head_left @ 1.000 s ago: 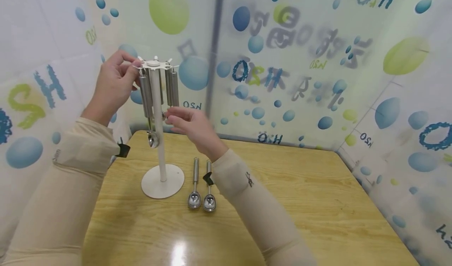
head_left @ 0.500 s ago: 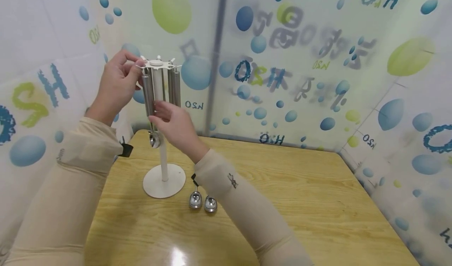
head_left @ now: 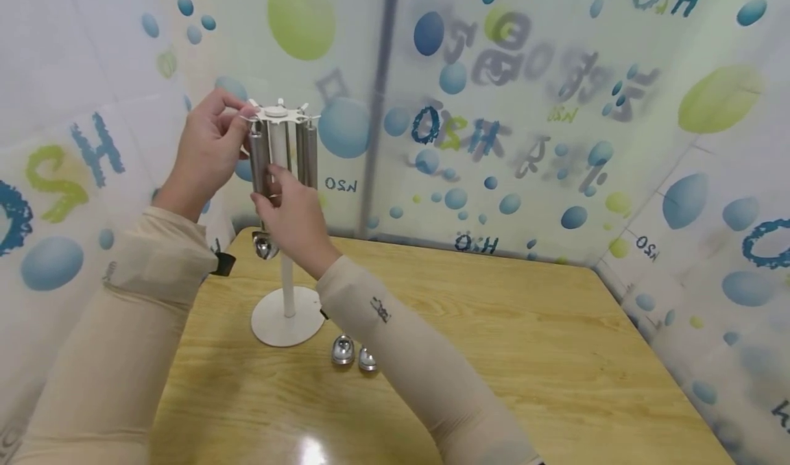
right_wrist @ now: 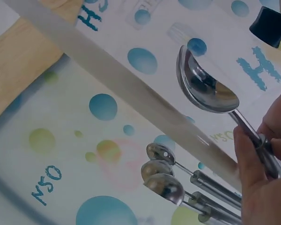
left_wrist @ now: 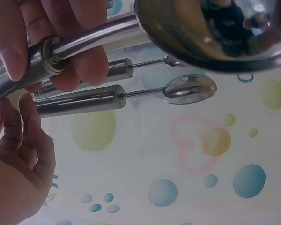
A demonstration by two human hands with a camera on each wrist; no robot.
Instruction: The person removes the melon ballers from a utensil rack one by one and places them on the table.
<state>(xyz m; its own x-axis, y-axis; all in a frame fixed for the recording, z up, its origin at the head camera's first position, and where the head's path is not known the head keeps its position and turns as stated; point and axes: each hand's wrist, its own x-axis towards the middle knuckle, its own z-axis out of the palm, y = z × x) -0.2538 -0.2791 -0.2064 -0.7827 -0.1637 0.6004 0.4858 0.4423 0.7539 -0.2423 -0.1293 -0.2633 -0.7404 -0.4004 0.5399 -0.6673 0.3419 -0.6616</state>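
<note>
A metal ice cream scoop (head_left: 265,245) hangs at the near left side of a white rack (head_left: 287,273) with a hooked top. My left hand (head_left: 210,149) is up at the rack's rim, thumb and fingers pinching the top end of this scoop's handle beside a hook. Lower down, my right hand (head_left: 297,218) grips the same handle between thumb and fingers; the right wrist view shows the scoop's bowl (right_wrist: 206,84) beyond that grip. Several other scoops hang around the pole, among them one with a small oval bowl (left_wrist: 189,89). My hands partly hide the handle.
Two more scoops lie on the wooden table (head_left: 494,341): one bowl (head_left: 343,350) shows fully, the other (head_left: 367,359) is partly behind my right sleeve. The rack stands on a round white base (head_left: 278,324). A patterned curtain (head_left: 524,197) surrounds the table.
My right hand has moved left and slightly down from the far scoops, past the pole, and now holds the near left scoop's handle. My left hand stays at the rack's top.
</note>
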